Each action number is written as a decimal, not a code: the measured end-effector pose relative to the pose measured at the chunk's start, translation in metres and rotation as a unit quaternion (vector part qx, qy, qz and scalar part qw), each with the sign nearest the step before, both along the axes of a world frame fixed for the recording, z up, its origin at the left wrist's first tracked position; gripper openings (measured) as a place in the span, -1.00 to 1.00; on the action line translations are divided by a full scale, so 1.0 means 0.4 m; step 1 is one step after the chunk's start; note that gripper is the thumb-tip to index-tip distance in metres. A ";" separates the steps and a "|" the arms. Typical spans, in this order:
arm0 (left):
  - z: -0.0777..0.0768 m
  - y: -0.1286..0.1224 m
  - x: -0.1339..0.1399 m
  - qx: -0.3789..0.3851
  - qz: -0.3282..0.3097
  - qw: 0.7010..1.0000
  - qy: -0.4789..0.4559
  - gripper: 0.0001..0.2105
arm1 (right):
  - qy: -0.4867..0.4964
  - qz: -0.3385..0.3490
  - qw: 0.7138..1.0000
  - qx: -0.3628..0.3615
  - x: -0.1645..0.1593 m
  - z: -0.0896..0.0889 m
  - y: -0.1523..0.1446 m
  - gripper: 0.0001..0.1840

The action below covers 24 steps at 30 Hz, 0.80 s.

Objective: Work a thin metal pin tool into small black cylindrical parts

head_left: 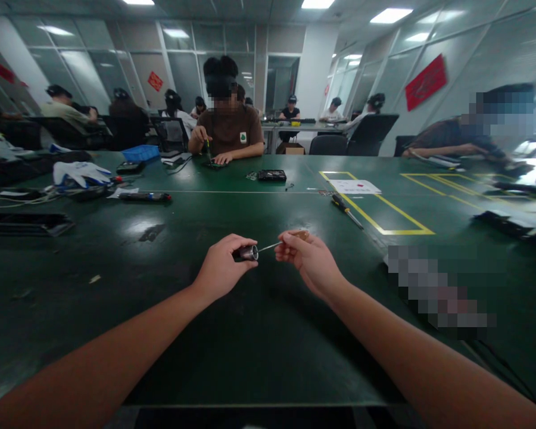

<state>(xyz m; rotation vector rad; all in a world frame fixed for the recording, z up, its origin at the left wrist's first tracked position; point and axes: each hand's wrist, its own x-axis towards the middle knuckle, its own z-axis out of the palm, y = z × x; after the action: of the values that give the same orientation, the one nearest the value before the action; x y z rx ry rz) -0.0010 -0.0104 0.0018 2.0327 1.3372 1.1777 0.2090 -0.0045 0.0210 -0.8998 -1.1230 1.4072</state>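
Observation:
Between the thumb and fingers of my left hand (223, 265) is a small dark metal cylinder (249, 253), its round open end turned to the right. My right hand (310, 262) pinches a thin tool (271, 246) with a bright metal shaft and an orange-brown handle, which looks like a small screwdriver. The shaft points left and its tip is at the cylinder's open end; whether it reaches inside or only touches the rim I cannot tell. Both hands are above the green table (268, 351), and my fingers hide part of the cylinder and of the handle.
A black-and-yellow screwdriver (346, 210) lies ahead on the right, near a white sheet (355, 186). A black part (271, 175) sits farther off. White gloves (81, 174) and a pen-like tool (145, 196) are at left. A person (232, 128) works opposite.

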 end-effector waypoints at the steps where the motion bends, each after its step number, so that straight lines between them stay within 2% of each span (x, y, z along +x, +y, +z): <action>1: -0.002 0.001 0.000 0.000 0.001 1.000 0.007 -0.61 | -0.046 0.003 0.998 0.040 -0.001 0.002 -0.008 -0.79; 4: -0.008 0.002 0.002 0.005 -0.002 1.000 0.010 -0.63 | -0.215 0.016 0.963 0.165 -0.004 0.013 -0.037 -0.85; 6: -0.007 0.001 0.002 0.011 -0.003 1.000 0.007 -0.64 | -0.261 0.010 0.944 0.199 -0.006 0.017 -0.047 -0.86; 8: -0.003 -0.002 0.002 0.013 -0.003 1.000 0.009 -0.65 | -0.224 0.002 0.958 0.180 -0.007 0.016 -0.043 -0.85; 11: 0.004 -0.005 0.001 0.015 -0.005 1.000 0.012 -0.63 | -0.087 0.000 0.993 0.079 -0.007 0.006 -0.019 -0.78; 14: 0.006 -0.006 0.002 0.017 -0.010 1.000 0.009 -0.63 | 0.016 0.001 1.000 -0.023 -0.006 -0.004 0.001 -0.74; 16: 0.005 -0.005 0.003 0.016 -0.011 1.000 0.009 -0.62 | 0.041 0.003 0.997 -0.060 -0.005 -0.007 0.006 -0.75; 20: 0.002 -0.004 0.002 0.012 -0.009 1.000 0.012 -0.62 | 0.037 -0.012 0.997 -0.068 -0.001 -0.006 0.005 -0.77; 24: 0.003 -0.003 -0.001 0.005 -0.003 1.000 0.011 -0.62 | 0.002 -0.074 0.997 0.011 0.005 0.004 0.001 -0.81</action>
<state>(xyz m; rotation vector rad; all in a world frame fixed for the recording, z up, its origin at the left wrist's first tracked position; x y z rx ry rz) -0.0014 -0.0116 0.0029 2.0613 1.3362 1.1645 0.2109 -0.0040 0.0225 -0.9444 -1.0462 1.2718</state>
